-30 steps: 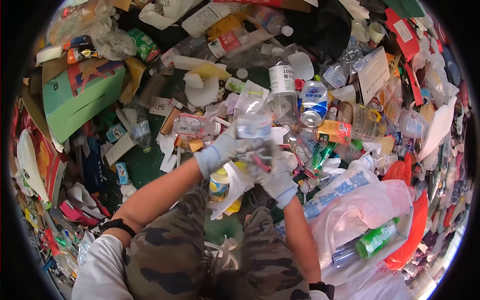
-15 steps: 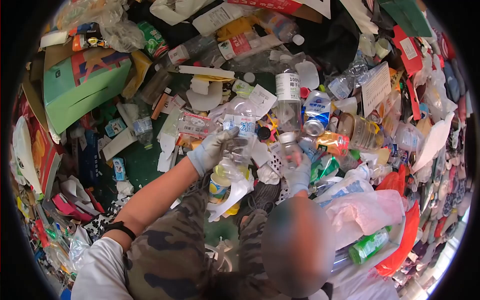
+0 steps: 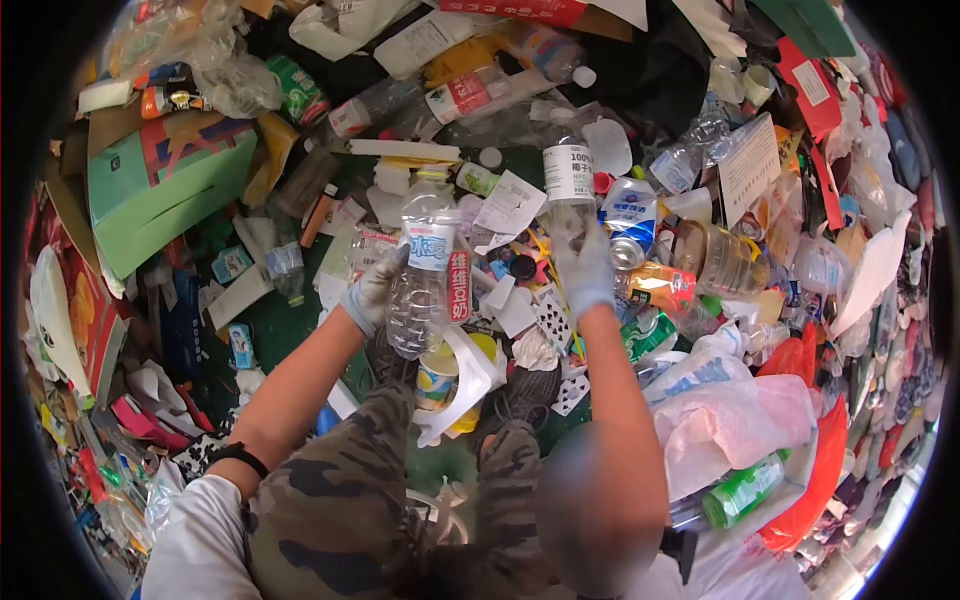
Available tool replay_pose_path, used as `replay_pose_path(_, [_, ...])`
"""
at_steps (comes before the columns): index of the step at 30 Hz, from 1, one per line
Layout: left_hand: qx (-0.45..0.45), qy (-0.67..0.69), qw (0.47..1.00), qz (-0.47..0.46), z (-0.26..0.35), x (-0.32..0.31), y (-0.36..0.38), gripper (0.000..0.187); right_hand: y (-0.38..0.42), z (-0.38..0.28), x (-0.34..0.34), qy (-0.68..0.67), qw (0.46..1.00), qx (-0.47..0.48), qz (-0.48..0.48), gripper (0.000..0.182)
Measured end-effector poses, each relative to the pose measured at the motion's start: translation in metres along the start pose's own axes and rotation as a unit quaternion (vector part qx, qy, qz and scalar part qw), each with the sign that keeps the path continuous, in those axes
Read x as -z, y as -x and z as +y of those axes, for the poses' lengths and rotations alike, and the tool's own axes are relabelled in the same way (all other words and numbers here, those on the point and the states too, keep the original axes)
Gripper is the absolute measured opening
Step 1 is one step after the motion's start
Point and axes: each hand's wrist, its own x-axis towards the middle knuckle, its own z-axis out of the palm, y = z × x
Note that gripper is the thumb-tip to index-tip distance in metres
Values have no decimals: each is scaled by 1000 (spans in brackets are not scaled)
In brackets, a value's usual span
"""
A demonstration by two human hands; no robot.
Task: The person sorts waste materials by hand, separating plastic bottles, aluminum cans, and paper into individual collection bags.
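My left hand point(image 3: 374, 292), in a pale glove, is closed round a clear water bottle point(image 3: 424, 285) with a blue-and-white label, upright in front of me. Against that bottle's right side is a clear bottle with a red label point(image 3: 459, 285); whether my left hand grips it too is hidden. My right hand point(image 3: 583, 272), also gloved, is closed at the lower part of a clear juice bottle with a white label point(image 3: 569, 175). A blue-and-silver can point(image 3: 629, 222) lies just right of this hand.
Mixed waste surrounds me. A green box point(image 3: 175, 190) stands at left, a large brown-tinted bottle point(image 3: 722, 255) lies at right, and playing cards point(image 3: 553, 318) lie between my arms. Plastic bags point(image 3: 735, 425) and a green bottle point(image 3: 745, 490) are beside my right arm.
My left hand has moved left with the water bottle, now more upright. My right hand has moved up to the juice bottle and no longer holds the small white-capped bottle. The red-labelled bottle now shows.
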Motion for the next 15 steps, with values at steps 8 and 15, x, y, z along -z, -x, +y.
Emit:
replay_pose_path(8, [-2,95,995,25,-12,20,2,51,-55,-20,7,352,933,-55,-51,101])
replay_pose_path(15, [53,189,977,-89,-18,8,4,57,-2,-11,73,-435,898,13,-70,67])
